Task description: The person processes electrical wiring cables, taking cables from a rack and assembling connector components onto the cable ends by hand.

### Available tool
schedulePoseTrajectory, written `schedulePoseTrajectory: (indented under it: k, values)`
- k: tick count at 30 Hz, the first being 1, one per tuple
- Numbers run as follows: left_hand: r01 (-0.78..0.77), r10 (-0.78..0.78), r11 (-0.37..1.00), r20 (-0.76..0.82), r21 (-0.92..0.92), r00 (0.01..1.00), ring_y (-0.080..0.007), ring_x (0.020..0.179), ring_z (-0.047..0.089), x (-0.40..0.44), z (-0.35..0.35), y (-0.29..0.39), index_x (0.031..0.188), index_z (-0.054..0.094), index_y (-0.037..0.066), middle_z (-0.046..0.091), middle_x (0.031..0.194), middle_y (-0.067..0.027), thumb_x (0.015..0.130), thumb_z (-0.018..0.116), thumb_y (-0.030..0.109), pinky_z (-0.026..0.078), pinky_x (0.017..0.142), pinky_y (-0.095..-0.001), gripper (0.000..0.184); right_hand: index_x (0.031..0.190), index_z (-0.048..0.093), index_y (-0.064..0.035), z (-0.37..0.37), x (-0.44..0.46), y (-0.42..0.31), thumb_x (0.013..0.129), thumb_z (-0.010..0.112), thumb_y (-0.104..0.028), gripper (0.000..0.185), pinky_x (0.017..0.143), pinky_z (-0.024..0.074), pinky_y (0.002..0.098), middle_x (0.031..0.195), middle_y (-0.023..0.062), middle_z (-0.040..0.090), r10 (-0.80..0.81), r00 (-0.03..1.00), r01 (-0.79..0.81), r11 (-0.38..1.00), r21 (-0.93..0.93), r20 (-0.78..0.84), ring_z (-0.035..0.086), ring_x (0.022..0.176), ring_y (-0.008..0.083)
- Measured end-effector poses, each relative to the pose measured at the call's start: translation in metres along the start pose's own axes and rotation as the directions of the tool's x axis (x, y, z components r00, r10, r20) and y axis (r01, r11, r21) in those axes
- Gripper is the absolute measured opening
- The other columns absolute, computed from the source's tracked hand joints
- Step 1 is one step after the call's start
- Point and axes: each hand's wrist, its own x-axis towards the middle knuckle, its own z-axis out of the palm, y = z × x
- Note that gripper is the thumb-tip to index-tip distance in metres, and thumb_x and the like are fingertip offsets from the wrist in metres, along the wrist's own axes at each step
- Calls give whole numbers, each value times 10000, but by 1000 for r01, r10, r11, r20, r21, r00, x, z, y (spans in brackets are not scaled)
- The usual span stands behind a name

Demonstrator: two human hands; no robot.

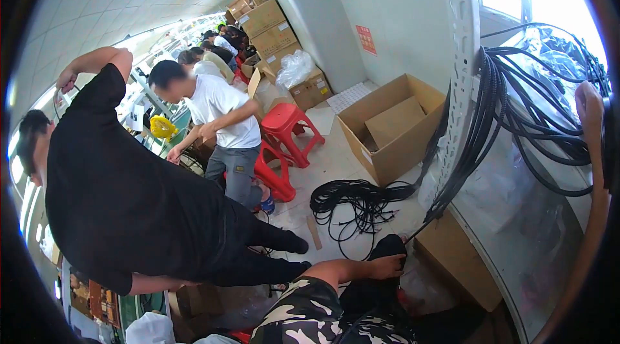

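Note:
My left hand (386, 267) lies on my dark-trousered knee (387, 247), fingers stretched out and apparently holding nothing. My right arm reaches up along the right edge of the view. There my right hand (589, 106) is beside a thick bundle of black cables (497, 95) draped over a white perforated metal rack (458, 53). Most of its fingers are hidden, so its grip is unclear. The cables hang down past the rack post to a loose pile of black cables (352, 205) on the floor.
An open cardboard box (361, 118) stands beyond the pile, near red stools (287, 121). Another carton (455, 253) sits under the rack. A person in black (142, 195) stands close on the left, one arm raised; a person in a white shirt (216, 95) is behind.

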Motion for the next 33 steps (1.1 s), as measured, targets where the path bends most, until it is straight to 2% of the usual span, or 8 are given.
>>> schedulePoseTrajectory:
  k: [3, 11, 20, 22, 23, 25, 29, 33]
  values:
    - [128, -124, 992, 213, -5, 969, -218, 849, 480, 4, 15, 2, 811, 527, 96, 504, 792, -61, 720, 466, 190, 311, 824, -369, 144, 762, 604, -21, 2, 1, 8, 744, 499, -155, 170, 647, 430, 421, 736, 182, 588, -49, 999, 50, 999, 20, -16, 566, 695, 348]
    - [165, -170, 985, 176, 39, 970, -202, 826, 464, 8, -13, 3, 792, 505, 106, 481, 801, -55, 716, 464, 182, 309, 763, -327, 116, 757, 603, -27, 10, 4, 16, 750, 516, -164, 162, 631, 435, 395, 716, 170, 592, -55, 998, 55, 999, 0, -14, 570, 670, 326]
    - [194, -174, 976, 178, -103, 968, -230, 803, 477, 27, -13, 17, 859, 473, 59, 482, 804, -80, 762, 455, 183, 316, 753, -348, 159, 729, 579, -26, 7, 2, 10, 736, 527, -138, 123, 633, 425, 393, 700, 154, 582, -67, 996, 69, 997, 29, -62, 557, 664, 314]
    - [294, -280, 878, 93, -378, 955, -296, 790, 501, 45, -33, 30, 898, 447, 35, 502, 799, -122, 820, 432, 194, 355, 704, -394, 178, 735, 576, -26, 6, 3, 9, 735, 524, -136, 121, 632, 424, 395, 708, 154, 583, -60, 995, 64, 997, 50, -78, 555, 666, 315]
    - [293, -281, 878, 90, -379, 956, -296, 790, 501, 54, -41, 33, 898, 447, 35, 502, 799, -122, 820, 432, 194, 355, 704, -394, 178, 740, 572, -26, 6, 2, 9, 735, 521, -133, 119, 631, 423, 397, 716, 154, 584, -48, 995, 54, 996, 70, -85, 553, 668, 316]
    - [482, -266, 547, 404, -685, 876, -356, 771, 515, 73, -61, 28, 921, 435, 22, 515, 771, -169, 866, 410, 229, 387, 649, -432, 216, 744, 570, -26, 4, 0, 9, 738, 517, -133, 120, 628, 420, 400, 717, 155, 581, -55, 994, 63, 995, 78, -99, 549, 668, 316]
    - [341, -278, 650, 205, -680, 938, -376, 723, 518, 98, -116, 34, 937, 432, 26, 510, 736, -190, 878, 413, 259, 401, 628, -429, 241, 748, 566, -27, -2, -3, 5, 746, 503, -125, 117, 623, 414, 403, 711, 153, 572, -33, 996, 40, 995, 88, -87, 541, 663, 308]
    - [419, -471, 526, 157, -740, 868, -369, 692, 510, 112, -169, 37, 952, 430, 33, 501, 716, -182, 890, 399, 264, 394, 591, -426, 241, 757, 537, -9, 16, -2, 22, 773, 490, -120, 121, 623, 409, 383, 700, 147, 550, -125, 969, 138, 989, 48, -213, 527, 643, 290]
